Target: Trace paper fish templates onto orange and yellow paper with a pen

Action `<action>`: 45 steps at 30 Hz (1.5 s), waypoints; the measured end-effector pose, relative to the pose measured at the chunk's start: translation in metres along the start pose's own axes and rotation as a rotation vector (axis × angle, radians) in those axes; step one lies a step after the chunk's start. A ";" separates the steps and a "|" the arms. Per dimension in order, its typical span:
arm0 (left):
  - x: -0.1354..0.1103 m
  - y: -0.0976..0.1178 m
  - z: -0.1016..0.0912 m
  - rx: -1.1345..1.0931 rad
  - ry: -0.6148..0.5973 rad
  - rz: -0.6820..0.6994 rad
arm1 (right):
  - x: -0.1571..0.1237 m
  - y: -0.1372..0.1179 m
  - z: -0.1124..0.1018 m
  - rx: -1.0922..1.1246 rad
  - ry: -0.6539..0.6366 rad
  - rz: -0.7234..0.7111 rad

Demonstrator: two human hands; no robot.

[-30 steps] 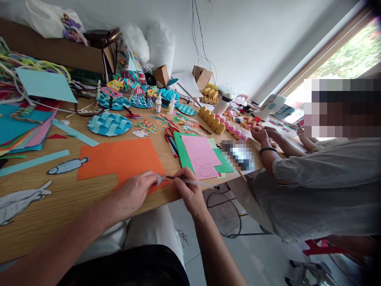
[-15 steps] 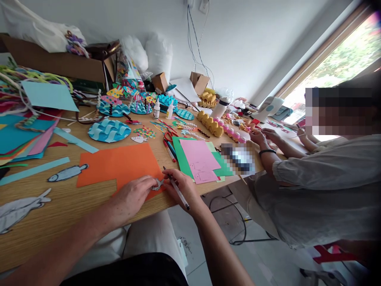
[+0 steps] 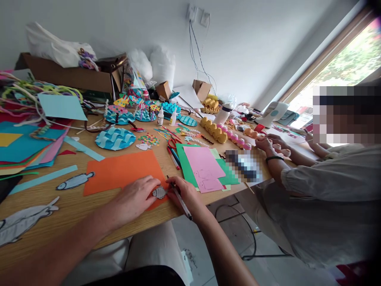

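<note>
A small grey-drawn paper fish (image 3: 159,192) lies on the orange paper (image 3: 119,171) near the table's front edge. My left hand (image 3: 135,202) rests on that paper, its bent fingers and thumb at the fish's left edge. In my right hand (image 3: 187,194) is a clear-barrelled pen (image 3: 181,200), slanting back over the hand. That hand's fingertips touch the fish's right end. Left of the orange paper are a longer paper fish (image 3: 75,181), overlapping its edge, and a larger one (image 3: 26,222).
Pink paper (image 3: 205,163) lies over green sheets (image 3: 186,159) to the right. Behind are red scissors (image 3: 172,143), markers (image 3: 174,157), a blue woven paper disc (image 3: 114,138) and glue bottles (image 3: 160,118). A co-worker's hands (image 3: 268,145) work at the right.
The view has shifted, so the table sits slightly lower and further right. The small paper fish shows more fully between my fingers, turned more face-up. The pen stays in my right hand.
</note>
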State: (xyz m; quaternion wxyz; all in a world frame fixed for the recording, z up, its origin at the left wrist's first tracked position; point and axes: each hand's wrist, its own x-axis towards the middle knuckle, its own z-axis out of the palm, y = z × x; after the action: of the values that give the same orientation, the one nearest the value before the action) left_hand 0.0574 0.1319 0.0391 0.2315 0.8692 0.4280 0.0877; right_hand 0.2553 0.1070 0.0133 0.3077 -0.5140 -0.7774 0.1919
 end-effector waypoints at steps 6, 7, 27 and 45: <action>0.013 0.004 0.003 -0.101 0.008 -0.027 | -0.004 0.004 0.005 0.019 0.053 0.009; 0.014 0.004 0.003 -0.119 0.009 -0.036 | -0.004 0.003 0.006 0.018 0.060 0.006; 0.025 0.009 -0.004 -0.436 -0.003 -0.086 | -0.008 0.000 0.007 -0.009 0.135 -0.054; -0.039 -0.014 -0.058 -0.471 0.250 -0.150 | -0.012 0.013 0.012 0.118 0.363 0.019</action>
State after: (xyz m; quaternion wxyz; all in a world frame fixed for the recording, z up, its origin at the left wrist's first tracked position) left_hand 0.0033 0.1281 0.0846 0.3787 0.7396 0.4842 0.2740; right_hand 0.2596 0.1013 -0.0066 0.4705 -0.5287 -0.6916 0.1444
